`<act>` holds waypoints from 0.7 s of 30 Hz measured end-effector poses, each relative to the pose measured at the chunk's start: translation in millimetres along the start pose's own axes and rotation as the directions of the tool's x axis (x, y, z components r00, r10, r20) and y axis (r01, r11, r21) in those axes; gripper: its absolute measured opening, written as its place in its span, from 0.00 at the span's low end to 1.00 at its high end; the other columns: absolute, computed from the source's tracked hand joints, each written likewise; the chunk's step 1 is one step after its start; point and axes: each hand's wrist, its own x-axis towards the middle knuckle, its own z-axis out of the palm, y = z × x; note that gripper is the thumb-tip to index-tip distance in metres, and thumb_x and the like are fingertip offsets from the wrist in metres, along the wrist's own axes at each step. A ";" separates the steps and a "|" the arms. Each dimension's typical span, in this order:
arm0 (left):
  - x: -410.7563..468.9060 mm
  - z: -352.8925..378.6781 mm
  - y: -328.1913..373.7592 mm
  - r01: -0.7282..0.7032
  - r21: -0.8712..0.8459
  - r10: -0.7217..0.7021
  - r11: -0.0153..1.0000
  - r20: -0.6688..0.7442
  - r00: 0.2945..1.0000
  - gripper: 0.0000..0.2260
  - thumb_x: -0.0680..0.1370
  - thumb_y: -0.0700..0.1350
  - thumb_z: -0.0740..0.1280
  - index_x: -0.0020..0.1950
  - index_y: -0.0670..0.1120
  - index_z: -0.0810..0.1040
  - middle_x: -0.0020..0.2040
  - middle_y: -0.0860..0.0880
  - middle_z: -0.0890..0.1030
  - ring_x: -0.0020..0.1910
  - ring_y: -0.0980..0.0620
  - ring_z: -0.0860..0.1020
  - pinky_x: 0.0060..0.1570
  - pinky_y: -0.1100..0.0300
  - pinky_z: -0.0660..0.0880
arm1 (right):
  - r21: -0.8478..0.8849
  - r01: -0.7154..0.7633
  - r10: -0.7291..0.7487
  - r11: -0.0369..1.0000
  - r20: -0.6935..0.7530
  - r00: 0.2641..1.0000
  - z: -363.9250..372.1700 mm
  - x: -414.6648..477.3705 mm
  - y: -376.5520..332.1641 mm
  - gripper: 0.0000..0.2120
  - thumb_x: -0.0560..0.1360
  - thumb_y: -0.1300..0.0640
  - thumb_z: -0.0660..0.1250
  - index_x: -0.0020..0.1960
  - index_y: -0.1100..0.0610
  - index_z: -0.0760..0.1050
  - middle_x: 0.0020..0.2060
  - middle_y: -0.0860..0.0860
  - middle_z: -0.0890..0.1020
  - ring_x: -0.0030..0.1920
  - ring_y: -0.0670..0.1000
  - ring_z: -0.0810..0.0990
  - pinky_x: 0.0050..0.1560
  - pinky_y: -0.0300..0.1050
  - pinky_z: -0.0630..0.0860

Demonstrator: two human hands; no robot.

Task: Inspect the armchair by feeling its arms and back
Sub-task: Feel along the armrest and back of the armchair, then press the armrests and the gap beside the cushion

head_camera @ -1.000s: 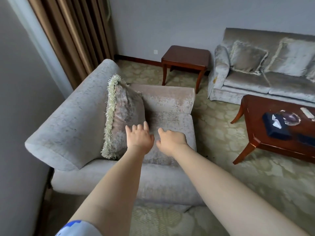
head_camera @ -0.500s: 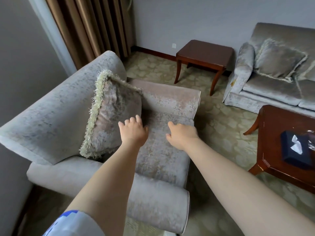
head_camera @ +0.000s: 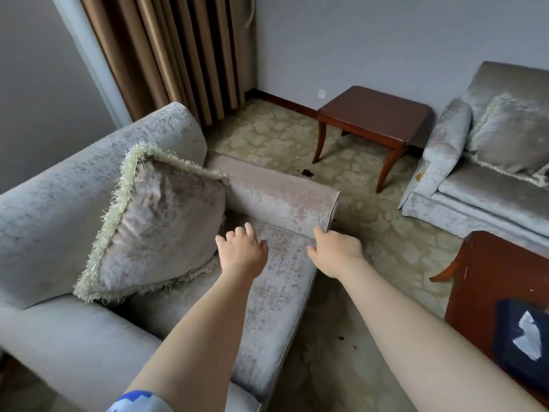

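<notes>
**Both hands over the armchair's seat, by its far arm**

At the far left we see the pale grey armchair (head_camera: pixel 53 203), which fills the left half of our view. Its rounded back (head_camera: pixel 166 129) runs up towards the brown curtain (head_camera: pixel 178 55), and its near arm (head_camera: pixel 74 346) lies low in front of us. A fringed cushion (head_camera: pixel 160 227) leans upright against the back, with its lower edge on the seat (head_camera: pixel 276 292).

Just right of the cushion is our left hand (head_camera: pixel 242 255), palm down over the seat. Its fingers (head_camera: pixel 248 228) are spread and loosely bent, and they grip nothing. We cannot tell whether the palm touches the fabric. A blue-and-white sleeve (head_camera: pixel 139 401) shows at the bottom edge of the view.

Behind the hands, the far arm (head_camera: pixel 276 191) runs from the cushion's corner out to its front end. Our right hand (head_camera: pixel 337 252) is at that end, and one fingertip (head_camera: pixel 318 231) touches the arm's lower front corner. The other fingers bend away under the back of the hand, so we cannot tell whether they hold the edge.

Further right, the patterned carpet (head_camera: pixel 371 242) has dark spots on it. A dark wooden side table (head_camera: pixel 374 114) stands against the wall. Beside it is a silver-grey sofa (head_camera: pixel 481 185). At the right edge, a coffee table (head_camera: pixel 499 278) carries a dark tissue box (head_camera: pixel 523 334).
</notes>
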 end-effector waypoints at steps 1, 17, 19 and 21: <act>3.8 -2.3 14.9 0.015 0.002 -0.015 1.000 -0.013 1.000 0.26 0.81 0.57 0.49 0.74 0.43 0.58 0.64 0.44 0.72 0.62 0.42 0.71 0.61 0.46 0.63 | -0.014 0.028 -0.028 1.000 -0.010 1.000 -3.3 6.8 12.7 0.15 0.80 0.46 0.51 0.62 0.54 0.63 0.44 0.52 0.75 0.39 0.56 0.73 0.29 0.43 0.63; 95.0 -23.8 165.0 0.326 -0.043 -0.327 0.944 -0.038 0.944 0.19 0.80 0.56 0.52 0.60 0.44 0.69 0.56 0.45 0.76 0.55 0.43 0.74 0.52 0.49 0.64 | -0.015 0.450 -0.449 0.893 0.048 0.892 -55.8 132.3 158.2 0.12 0.80 0.49 0.53 0.59 0.55 0.64 0.50 0.55 0.78 0.41 0.55 0.72 0.39 0.48 0.68; 132.7 -21.4 179.8 0.319 -0.019 -0.319 0.948 -0.031 0.947 0.20 0.80 0.57 0.52 0.61 0.43 0.69 0.56 0.45 0.76 0.55 0.43 0.74 0.51 0.50 0.64 | -0.035 0.472 -0.470 0.881 0.050 0.881 -57.1 166.5 166.3 0.13 0.79 0.49 0.53 0.59 0.55 0.64 0.50 0.55 0.78 0.43 0.56 0.75 0.40 0.49 0.71; 179.9 -22.3 194.2 0.321 -0.028 -0.322 0.947 -0.039 0.946 0.21 0.80 0.57 0.51 0.64 0.43 0.68 0.58 0.45 0.76 0.56 0.43 0.74 0.51 0.50 0.63 | -0.059 0.505 -0.503 0.861 0.045 0.863 -61.9 209.7 173.9 0.14 0.79 0.48 0.53 0.60 0.55 0.64 0.51 0.54 0.78 0.46 0.58 0.78 0.41 0.50 0.72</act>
